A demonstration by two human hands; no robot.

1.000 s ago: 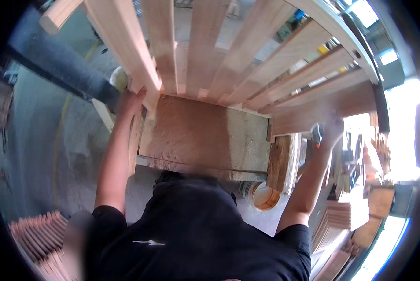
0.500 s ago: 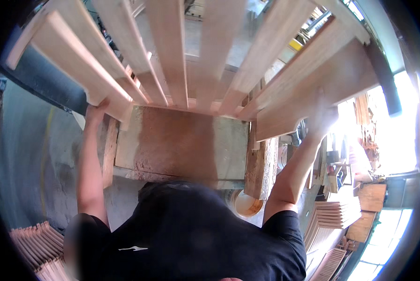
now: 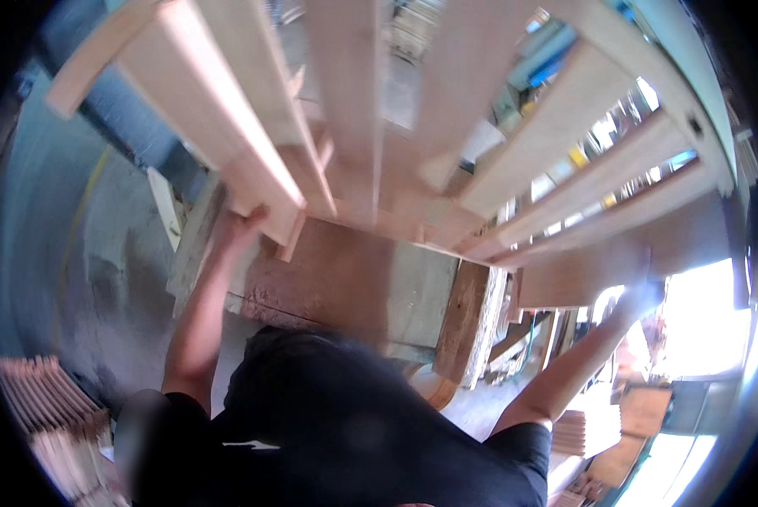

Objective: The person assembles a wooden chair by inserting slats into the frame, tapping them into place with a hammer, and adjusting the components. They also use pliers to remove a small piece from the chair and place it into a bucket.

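Observation:
A large slatted frame of pale wood (image 3: 358, 110) spans the view in front of me, its flat slats fanning upward. My left hand (image 3: 245, 222) is closed on the lower part of the frame's left side board. Out to the right, my right hand (image 3: 639, 297) grips the lower edge of the wide right board. Glare and motion smear its fingers, though the thumb seems to lie against the board's face. The frame is tilted, its right side lower in view than its left.
Below the frame lies a worn flat panel (image 3: 316, 275), with a rough timber beam (image 3: 463, 317) along its right side. A round bucket (image 3: 430, 384) stands beside it. Stacked wooden pieces (image 3: 45, 393) sit at lower left, more stacked slats (image 3: 590, 429) at lower right.
The slatted frame has swung to the right, its right side dropping in view. Both hands have moved right and somewhat downward with it, keeping their hold.

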